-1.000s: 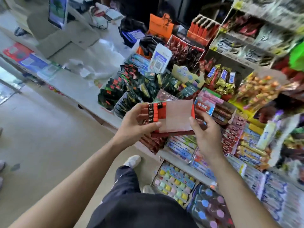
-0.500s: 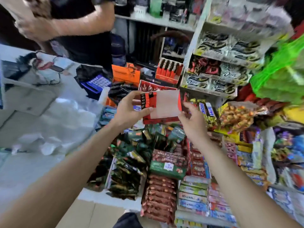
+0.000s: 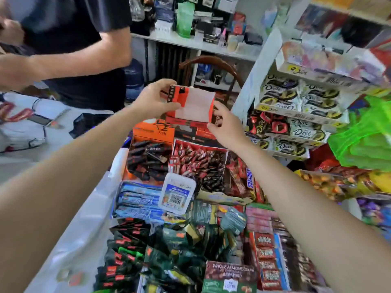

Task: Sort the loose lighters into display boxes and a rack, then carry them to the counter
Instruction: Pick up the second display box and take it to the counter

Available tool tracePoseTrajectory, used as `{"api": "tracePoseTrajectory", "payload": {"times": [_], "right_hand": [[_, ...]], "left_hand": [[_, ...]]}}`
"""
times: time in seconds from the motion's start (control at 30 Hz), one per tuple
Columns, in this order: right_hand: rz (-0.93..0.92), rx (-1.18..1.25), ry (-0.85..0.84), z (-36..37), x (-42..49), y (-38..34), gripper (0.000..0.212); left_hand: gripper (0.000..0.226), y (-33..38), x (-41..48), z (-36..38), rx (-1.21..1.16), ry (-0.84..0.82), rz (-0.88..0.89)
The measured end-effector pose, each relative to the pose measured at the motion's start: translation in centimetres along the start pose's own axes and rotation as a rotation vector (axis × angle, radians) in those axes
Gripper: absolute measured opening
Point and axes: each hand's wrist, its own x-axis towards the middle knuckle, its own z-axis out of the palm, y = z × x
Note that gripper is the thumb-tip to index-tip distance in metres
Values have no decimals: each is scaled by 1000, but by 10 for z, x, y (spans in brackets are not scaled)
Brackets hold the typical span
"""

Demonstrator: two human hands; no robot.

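I hold a red display box with a pale inner panel out over the counter goods. My left hand grips its left end, where a row of red and black lighters stands. My right hand pinches its lower right corner. Below the box sit more orange and red lighter boxes and a tray of dark loose lighters. The box's far side is hidden.
A white counter runs along the left with a bag and cables. A person in a dark shirt stands behind it. Snack packs, a QR stand and chocolate shelves crowd the middle and right.
Both hands have carried the box up and forward over the counter display. My view has risen from the floor and lower shelves to the counter and the person behind it.
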Motion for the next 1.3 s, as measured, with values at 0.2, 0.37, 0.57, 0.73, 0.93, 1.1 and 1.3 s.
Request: {"api": "tracePoseTrajectory", "payload": {"times": [0.2, 0.37, 0.57, 0.73, 0.93, 1.1, 1.3], "right_hand": [[-146, -352, -141, 16, 56, 20, 64], [-260, -634, -254, 35, 66, 41, 56], [-293, -815, -291, 44, 62, 53, 49], [-304, -828, -276, 47, 60, 50, 50], [-253, -883, -302, 54, 55, 47, 57], [-237, -845, -295, 48, 45, 43, 61], [-244, -640, -128, 17, -11, 41, 47]], "left_hand": [[70, -40, 50, -2, 50, -15, -31], [68, -67, 69, 0, 19, -101, -101], [76, -94, 74, 19, 85, -221, -114], [62, -89, 74, 27, 197, -151, -72], [72, -81, 68, 34, 275, -102, -92], [85, -62, 53, 42, 373, -30, -106], [39, -10, -9, 64, 437, 78, 86]]}}
